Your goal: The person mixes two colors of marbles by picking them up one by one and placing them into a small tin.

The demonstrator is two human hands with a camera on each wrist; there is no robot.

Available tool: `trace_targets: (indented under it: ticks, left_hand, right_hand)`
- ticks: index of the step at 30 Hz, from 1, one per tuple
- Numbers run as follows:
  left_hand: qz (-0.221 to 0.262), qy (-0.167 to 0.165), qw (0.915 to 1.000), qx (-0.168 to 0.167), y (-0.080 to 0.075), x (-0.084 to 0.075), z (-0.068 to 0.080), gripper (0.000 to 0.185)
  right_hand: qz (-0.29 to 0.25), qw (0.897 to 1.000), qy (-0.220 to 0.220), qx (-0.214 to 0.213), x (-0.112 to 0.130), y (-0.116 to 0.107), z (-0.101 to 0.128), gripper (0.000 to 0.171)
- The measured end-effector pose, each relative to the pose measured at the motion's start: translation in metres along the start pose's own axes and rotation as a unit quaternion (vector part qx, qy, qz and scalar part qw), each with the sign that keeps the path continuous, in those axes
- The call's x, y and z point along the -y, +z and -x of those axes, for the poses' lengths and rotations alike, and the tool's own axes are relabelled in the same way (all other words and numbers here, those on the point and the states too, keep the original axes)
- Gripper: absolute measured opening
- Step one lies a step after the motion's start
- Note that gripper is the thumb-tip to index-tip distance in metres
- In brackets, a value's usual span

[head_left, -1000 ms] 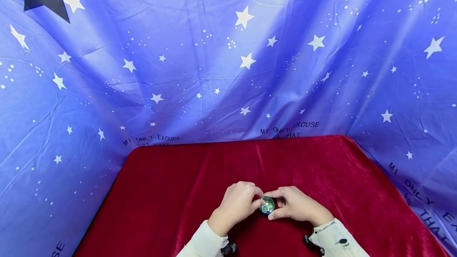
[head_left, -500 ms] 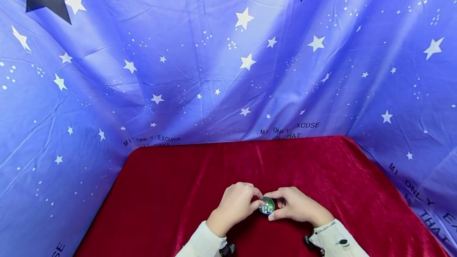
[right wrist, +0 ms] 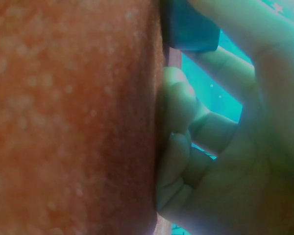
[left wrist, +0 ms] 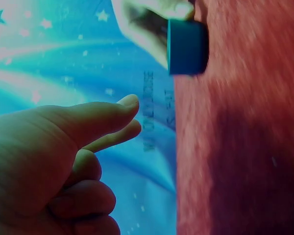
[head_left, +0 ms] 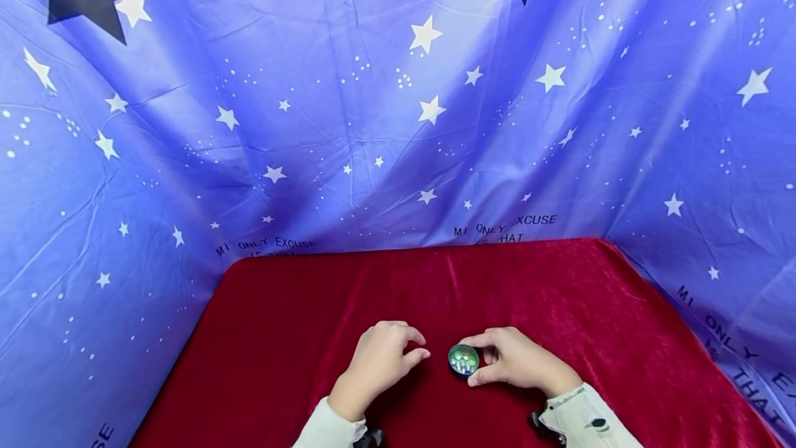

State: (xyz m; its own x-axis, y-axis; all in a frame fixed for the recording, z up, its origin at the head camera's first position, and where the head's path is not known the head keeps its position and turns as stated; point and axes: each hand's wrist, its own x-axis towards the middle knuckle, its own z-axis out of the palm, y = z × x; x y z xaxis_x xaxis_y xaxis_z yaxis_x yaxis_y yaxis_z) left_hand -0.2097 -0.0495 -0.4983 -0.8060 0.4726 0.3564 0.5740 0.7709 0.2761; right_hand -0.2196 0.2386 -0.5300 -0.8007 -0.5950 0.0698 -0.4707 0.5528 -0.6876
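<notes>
A short, dark blue-green round case (head_left: pixel 463 360) stands on the red cloth, with a shiny top that glints green, white and blue. My right hand (head_left: pixel 513 359) grips its side between thumb and fingers. In the right wrist view, the lower edge of the case (right wrist: pixel 193 27) shows between the fingers, and the other fingers curl close to the cloth. My left hand (head_left: pixel 383 357) is off to the left of the case, holding nothing. The left wrist view shows its thumb and index finger reaching forward, apart from the case (left wrist: pixel 187 47), with the remaining fingers curled.
Red velvet cloth (head_left: pixel 298 316) covers the table. Blue fabric (head_left: pixel 348 88) printed with stars and lettering hangs behind it and along both sides. Small black devices sit at the left cuff (head_left: pixel 370 437) and right cuff (head_left: pixel 538 422).
My left fingers were at the left rim of the round case; they have come away and moved left. My right hand keeps its grip in the same place.
</notes>
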Motion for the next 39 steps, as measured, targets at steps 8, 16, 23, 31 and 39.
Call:
trace_targets:
  ticks: [8, 16, 23, 31, 39]
  left_hand:
    - [0.020, -0.028, 0.9992, -0.020, -0.005, 0.007, -0.008, 0.009]
    - [0.020, -0.044, 0.9988, 0.006, 0.002, 0.005, -0.004, 0.009]
    - [0.027, -0.076, 0.9955, 0.049, 0.005, 0.009, -0.002, 0.014]
    - [0.026, -0.085, 0.9944, 0.057, 0.006, 0.012, 0.001, 0.014]
    - [0.018, -0.077, 0.9956, 0.052, 0.000, 0.016, 0.003, 0.013]
  right_hand:
    - [0.005, 1.000, 0.009, 0.001, -0.003, -0.010, 0.003, 0.048]
    - [-0.004, 1.000, 0.005, 0.003, -0.001, -0.007, 0.009, 0.050]
    - [-0.010, 1.000, 0.015, -0.001, -0.001, -0.006, 0.007, 0.051]
    - [-0.006, 1.000, 0.015, -0.005, 0.000, -0.004, 0.007, 0.050]
    - [0.015, 1.000, 0.016, -0.002, 0.003, -0.004, 0.006, 0.055]
